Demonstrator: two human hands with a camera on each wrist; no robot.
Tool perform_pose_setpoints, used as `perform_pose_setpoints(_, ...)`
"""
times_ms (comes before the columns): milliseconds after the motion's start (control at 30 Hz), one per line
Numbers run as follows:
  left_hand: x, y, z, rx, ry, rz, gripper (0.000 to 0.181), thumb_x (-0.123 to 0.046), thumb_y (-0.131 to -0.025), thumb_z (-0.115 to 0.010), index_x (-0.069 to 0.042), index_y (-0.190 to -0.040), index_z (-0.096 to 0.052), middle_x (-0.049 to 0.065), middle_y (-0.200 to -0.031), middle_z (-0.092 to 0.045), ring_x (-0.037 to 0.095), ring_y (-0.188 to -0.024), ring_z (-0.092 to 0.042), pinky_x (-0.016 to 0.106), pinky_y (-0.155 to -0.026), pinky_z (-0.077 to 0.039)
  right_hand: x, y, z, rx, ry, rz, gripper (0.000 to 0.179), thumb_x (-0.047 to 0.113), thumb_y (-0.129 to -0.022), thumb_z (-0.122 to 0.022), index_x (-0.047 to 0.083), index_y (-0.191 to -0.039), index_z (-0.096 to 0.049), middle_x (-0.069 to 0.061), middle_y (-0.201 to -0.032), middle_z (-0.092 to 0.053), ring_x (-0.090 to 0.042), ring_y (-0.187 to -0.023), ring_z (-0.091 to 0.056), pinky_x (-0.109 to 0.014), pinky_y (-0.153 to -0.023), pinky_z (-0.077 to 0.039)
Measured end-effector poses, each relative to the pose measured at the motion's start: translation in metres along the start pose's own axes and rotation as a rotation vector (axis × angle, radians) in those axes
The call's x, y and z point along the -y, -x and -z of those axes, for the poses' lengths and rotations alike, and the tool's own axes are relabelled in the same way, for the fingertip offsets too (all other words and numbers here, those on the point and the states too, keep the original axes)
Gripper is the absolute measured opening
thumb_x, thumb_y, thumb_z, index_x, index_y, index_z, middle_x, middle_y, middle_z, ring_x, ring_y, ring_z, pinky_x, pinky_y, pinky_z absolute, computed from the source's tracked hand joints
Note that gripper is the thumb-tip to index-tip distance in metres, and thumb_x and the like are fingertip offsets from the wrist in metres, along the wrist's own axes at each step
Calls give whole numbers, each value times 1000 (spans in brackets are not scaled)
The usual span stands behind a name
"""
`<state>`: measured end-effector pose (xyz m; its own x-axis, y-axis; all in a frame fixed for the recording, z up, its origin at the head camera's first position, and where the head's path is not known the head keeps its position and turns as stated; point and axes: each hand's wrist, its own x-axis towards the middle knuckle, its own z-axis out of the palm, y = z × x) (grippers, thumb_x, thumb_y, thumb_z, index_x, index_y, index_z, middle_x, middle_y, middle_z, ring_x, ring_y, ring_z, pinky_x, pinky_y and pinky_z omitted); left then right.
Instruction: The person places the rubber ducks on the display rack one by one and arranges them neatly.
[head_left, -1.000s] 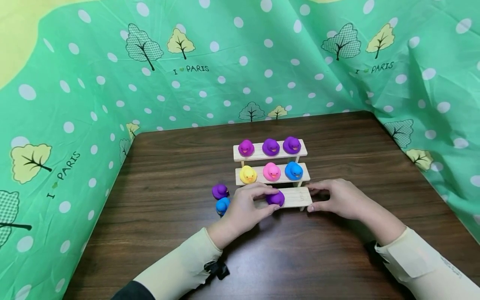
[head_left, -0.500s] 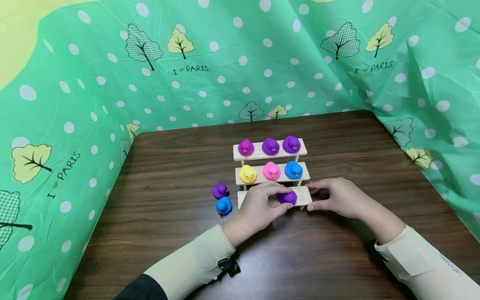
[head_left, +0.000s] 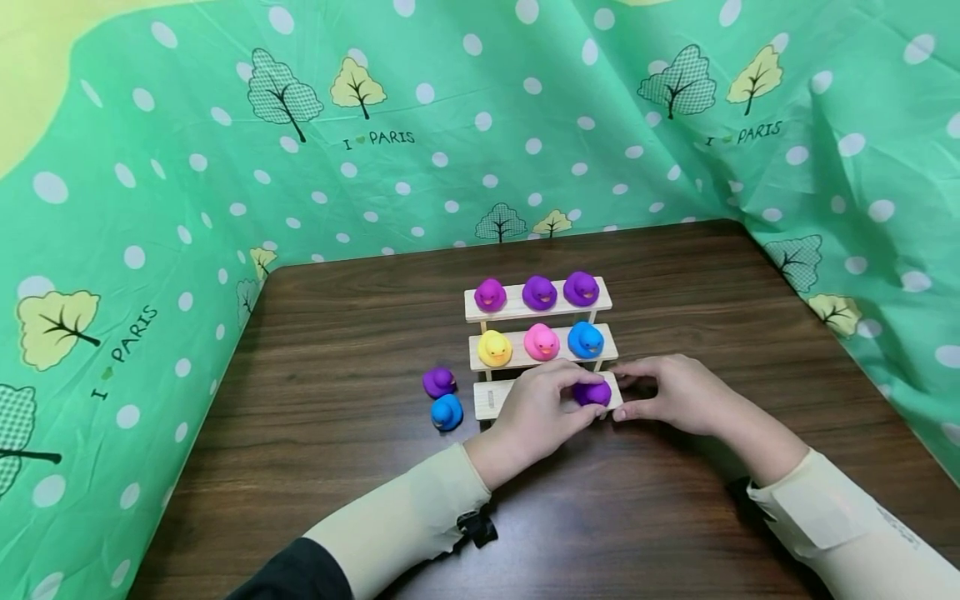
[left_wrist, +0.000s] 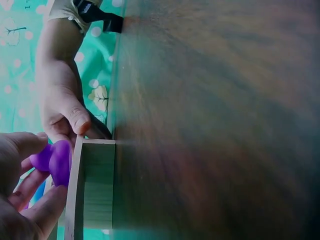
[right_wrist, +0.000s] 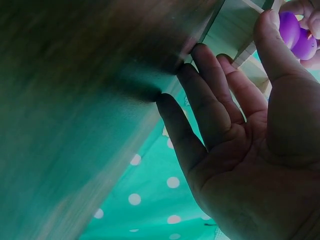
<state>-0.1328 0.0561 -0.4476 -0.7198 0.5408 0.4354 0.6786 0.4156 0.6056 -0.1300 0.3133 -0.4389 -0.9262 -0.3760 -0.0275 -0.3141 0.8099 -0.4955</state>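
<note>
My left hand pinches a purple rubber duck between thumb and fingers. The duck sits at the right end of the lowest board of a three-tier wooden shelf; in the left wrist view the duck is against the board's top. At that board's right end is my right hand, its thumb and index fingertips touching the corners. The right wrist view shows this hand with fairly straight fingers, several tips on the table. The left hand covers the middle of the lowest board.
Magenta and purple ducks stand on the top board. Yellow, pink and blue ducks occupy the middle one. Left of the shelf, another purple duck and blue duck lie on the brown table.
My left hand has moved the purple duck rightward along the lowest board to its right end, uncovering the board's left end. The right hand has stayed at the same corner.
</note>
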Motion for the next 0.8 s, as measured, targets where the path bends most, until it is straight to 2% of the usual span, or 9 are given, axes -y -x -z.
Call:
perform_pose_setpoints(500, -1, -5, -4, 41, -124, 14, 32, -33, -90, -86, -22, -119, -78, -12, -111, -73, -2, -104, -64, 7, -90, -45, 1, 0, 0, -6, 2, 3, 66, 50, -80, -89, 13, -132, -73, 9, -106, -77, -22, -108, -72, -53, -92, -57)
perform_pose_setpoints(800, 0, -2, -1, 43, -121, 13, 39, -36, -90, -86, -21, -124, -77, -11, -118, -73, -2, -110, -65, 9, -95, -46, 0, 0, -1, -7, -1, 4, 67, 51, -80, -89, 14, -132, -73, 10, -105, -77, -21, -108, -72, -52, -92, -57)
